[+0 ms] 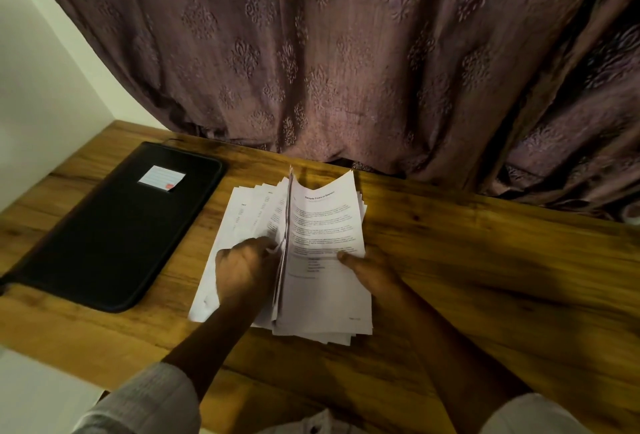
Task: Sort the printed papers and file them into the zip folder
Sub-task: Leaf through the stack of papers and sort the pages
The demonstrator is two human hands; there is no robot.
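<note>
"Sample Financial Statement" on paper (pixel 323 226)

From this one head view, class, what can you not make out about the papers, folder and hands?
Head view only:
Body text on the papers: too small, blurred.
Label on the zip folder: writing too small.
Zip folder's near corner: cut off by the left edge.
Fingers of the right hand: hidden under the papers.
Fingertips of the left hand: buried among the papers.

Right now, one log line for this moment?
left hand grips papers | right hand holds papers, thumb on top sheet | folder flat on table, untouched
</note>
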